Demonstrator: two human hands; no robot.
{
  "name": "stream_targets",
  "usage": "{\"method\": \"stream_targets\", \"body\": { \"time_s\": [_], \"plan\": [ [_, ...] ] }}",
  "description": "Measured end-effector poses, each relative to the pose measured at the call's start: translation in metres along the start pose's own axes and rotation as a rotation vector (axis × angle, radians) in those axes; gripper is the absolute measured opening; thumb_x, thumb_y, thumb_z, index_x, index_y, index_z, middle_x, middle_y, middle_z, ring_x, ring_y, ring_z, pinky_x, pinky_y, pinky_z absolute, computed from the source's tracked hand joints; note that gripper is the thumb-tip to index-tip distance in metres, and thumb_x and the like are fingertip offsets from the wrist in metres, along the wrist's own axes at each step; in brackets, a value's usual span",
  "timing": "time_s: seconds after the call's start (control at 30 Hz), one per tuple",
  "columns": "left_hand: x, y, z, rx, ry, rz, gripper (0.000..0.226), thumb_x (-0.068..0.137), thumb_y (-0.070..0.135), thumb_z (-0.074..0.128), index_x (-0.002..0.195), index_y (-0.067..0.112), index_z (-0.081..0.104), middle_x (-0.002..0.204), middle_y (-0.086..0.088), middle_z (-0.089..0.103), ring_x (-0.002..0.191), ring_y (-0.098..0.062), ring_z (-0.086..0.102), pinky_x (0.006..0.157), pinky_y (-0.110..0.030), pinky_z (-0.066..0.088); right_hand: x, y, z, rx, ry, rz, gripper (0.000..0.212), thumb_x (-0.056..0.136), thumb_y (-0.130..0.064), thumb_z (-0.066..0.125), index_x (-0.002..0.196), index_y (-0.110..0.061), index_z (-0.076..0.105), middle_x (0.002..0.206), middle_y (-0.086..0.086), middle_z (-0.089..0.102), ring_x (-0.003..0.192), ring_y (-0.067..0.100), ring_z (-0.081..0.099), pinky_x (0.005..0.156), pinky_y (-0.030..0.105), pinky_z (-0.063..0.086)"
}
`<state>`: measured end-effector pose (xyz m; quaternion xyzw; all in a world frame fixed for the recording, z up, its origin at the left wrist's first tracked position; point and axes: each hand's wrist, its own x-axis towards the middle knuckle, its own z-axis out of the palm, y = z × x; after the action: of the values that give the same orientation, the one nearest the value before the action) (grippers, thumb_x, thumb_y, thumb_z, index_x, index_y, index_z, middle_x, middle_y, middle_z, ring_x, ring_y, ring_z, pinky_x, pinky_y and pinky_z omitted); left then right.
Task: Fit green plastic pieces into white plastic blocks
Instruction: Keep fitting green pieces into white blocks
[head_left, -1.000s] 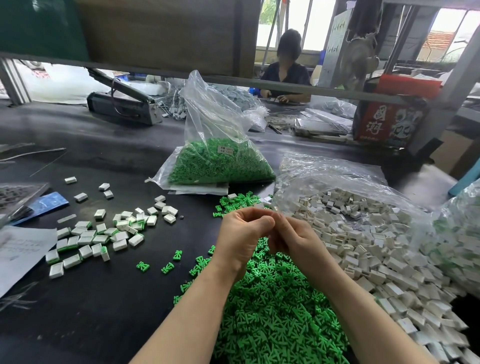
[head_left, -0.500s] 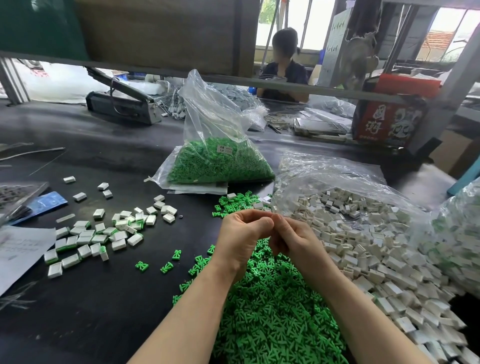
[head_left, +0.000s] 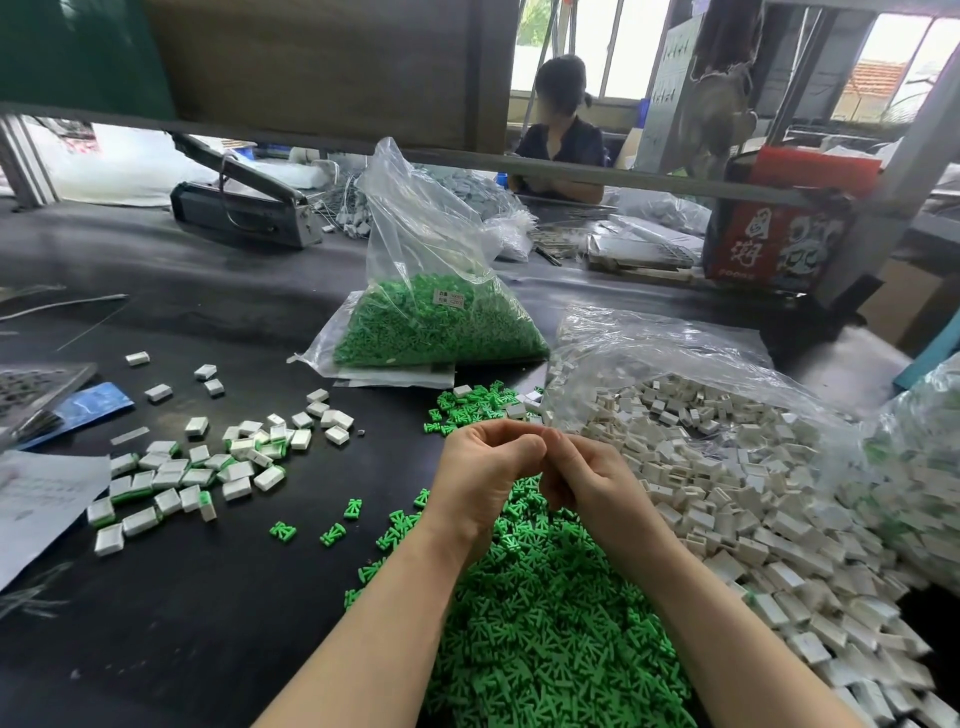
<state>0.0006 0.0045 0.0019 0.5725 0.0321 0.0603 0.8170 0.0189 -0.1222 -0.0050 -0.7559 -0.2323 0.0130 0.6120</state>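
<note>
Nearest, the heap of loose green plastic pieces (head_left: 545, 639) lies under both forearms, above it the left hand (head_left: 483, 475) and right hand (head_left: 587, 478) meet with fingers curled, their contents hidden, the spilled white plastic blocks (head_left: 737, 499) to the right, and farther back the clear bag of green pieces (head_left: 431, 322).

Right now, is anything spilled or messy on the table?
Nothing looks broken. A few green pieces lie loose on the dark table, apart from the big green pile. Some white blocks sit scattered away from the finished blocks on the left.
</note>
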Motion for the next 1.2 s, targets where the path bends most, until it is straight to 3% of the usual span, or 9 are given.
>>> {"method": "stream_targets", "body": {
  "time_s": [0.1, 0.23, 0.37, 0.6, 0.87, 1.0, 1.07, 1.2],
  "plan": [
    [0.000, -0.001, 0.000, 0.004, 0.008, -0.015, 0.015, 0.067, 0.001, 0.065, 0.063, 0.011, 0.075, 0.069, -0.012, 0.069, 0.069, -0.023, 0.063, 0.072, -0.031, 0.057, 0.001, 0.004, -0.001, -0.024, 0.006, 0.014, 0.046, 0.092, -0.047, 0.043, 0.097, -0.013, 0.073, 0.053, -0.007, 0.049, 0.052, 0.009, 0.043, 0.049, 0.022, 0.034],
    [0.000, -0.001, 0.000, 0.007, 0.013, -0.026, 0.014, 0.067, 0.001, 0.066, 0.064, 0.011, 0.075, 0.070, -0.012, 0.069, 0.070, -0.022, 0.063, 0.073, -0.031, 0.057, 0.001, 0.004, -0.002, -0.034, 0.009, 0.019, 0.044, 0.092, -0.047, 0.043, 0.100, -0.017, 0.074, 0.053, -0.006, 0.048, 0.053, 0.011, 0.043, 0.049, 0.025, 0.033],
    [0.000, -0.001, -0.001, 0.020, 0.015, -0.016, 0.033, 0.082, -0.012, 0.060, 0.065, 0.011, 0.075, 0.071, -0.011, 0.069, 0.072, -0.024, 0.063, 0.073, -0.031, 0.057, 0.001, 0.004, -0.001, -0.054, 0.014, 0.020, 0.045, 0.092, -0.048, 0.043, 0.102, -0.016, 0.074, 0.053, -0.006, 0.047, 0.054, 0.013, 0.043, 0.051, 0.029, 0.034],
    [0.000, -0.002, 0.001, 0.017, 0.035, -0.022, 0.026, 0.084, -0.014, 0.058, 0.072, 0.006, 0.072, 0.069, -0.009, 0.069, 0.067, -0.018, 0.064, 0.071, -0.026, 0.057, 0.000, 0.002, -0.002, -0.066, 0.006, 0.031, 0.053, 0.091, -0.048, 0.042, 0.105, -0.006, 0.072, 0.049, -0.010, 0.045, 0.051, 0.009, 0.039, 0.049, 0.026, 0.031],
    [-0.001, 0.000, 0.002, 0.002, 0.031, -0.024, 0.021, 0.084, -0.013, 0.058, 0.078, 0.002, 0.071, 0.072, -0.010, 0.070, 0.069, -0.019, 0.065, 0.071, -0.025, 0.057, 0.000, 0.002, 0.000, -0.018, 0.008, 0.031, 0.043, 0.093, -0.048, 0.042, 0.104, -0.021, 0.075, 0.050, -0.011, 0.046, 0.051, 0.008, 0.040, 0.047, 0.024, 0.031],
    [0.000, 0.001, 0.002, -0.016, 0.031, -0.041, 0.017, 0.085, -0.010, 0.060, 0.080, 0.001, 0.072, 0.072, -0.011, 0.070, 0.069, -0.021, 0.064, 0.079, -0.033, 0.056, 0.000, -0.002, 0.002, 0.100, -0.006, 0.071, 0.042, 0.095, -0.050, 0.038, 0.097, -0.034, 0.077, 0.052, -0.010, 0.047, 0.053, 0.009, 0.041, 0.048, 0.021, 0.033],
    [0.000, 0.002, 0.001, -0.020, 0.020, -0.033, 0.011, 0.086, -0.006, 0.062, 0.086, -0.002, 0.072, 0.073, -0.012, 0.069, 0.069, -0.023, 0.061, 0.082, -0.040, 0.053, 0.000, -0.006, 0.005, 0.156, -0.028, 0.103, 0.046, 0.095, -0.052, 0.034, 0.083, -0.038, 0.076, 0.052, -0.010, 0.047, 0.050, 0.008, 0.041, 0.047, 0.020, 0.032],
    [0.000, 0.004, -0.005, -0.040, -0.026, -0.019, 0.011, 0.087, 0.003, 0.067, 0.080, 0.006, 0.075, 0.073, -0.009, 0.070, 0.067, -0.018, 0.060, 0.073, -0.030, 0.052, -0.001, -0.013, 0.006, 0.290, -0.018, 0.192, 0.056, 0.099, -0.047, 0.033, 0.059, -0.032, 0.069, 0.054, -0.005, 0.045, 0.047, 0.009, 0.039, 0.044, 0.019, 0.030]
  ]
}}
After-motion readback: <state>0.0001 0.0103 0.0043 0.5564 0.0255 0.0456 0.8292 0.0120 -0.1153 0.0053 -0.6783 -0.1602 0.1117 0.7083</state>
